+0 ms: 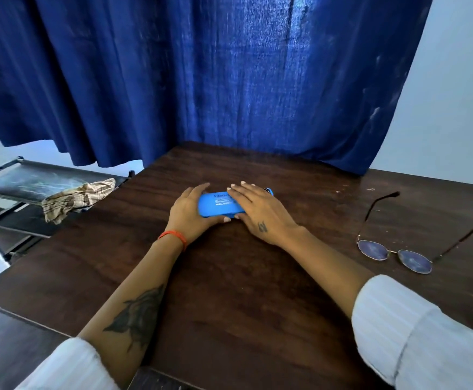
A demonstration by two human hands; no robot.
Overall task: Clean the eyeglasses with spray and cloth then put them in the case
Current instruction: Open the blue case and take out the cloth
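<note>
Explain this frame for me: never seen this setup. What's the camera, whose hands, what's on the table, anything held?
No robot here. A person wears one wide-angle camera on the head, looking forward and down, so the arms enter from the bottom and the edges bend.

The left hand and right hand both rest on a blue case lying shut in the middle of a dark wooden table. The left hand wraps its left end, thumb along the near edge; the right hand lies flat over its right part. The case stays on the table, not lifted.

The glasses lie apart on the right, arms unfolded, untouched. A checked cloth sits on a black rack past the table's left edge. A blue curtain hangs behind. I see no spray bottle.
</note>
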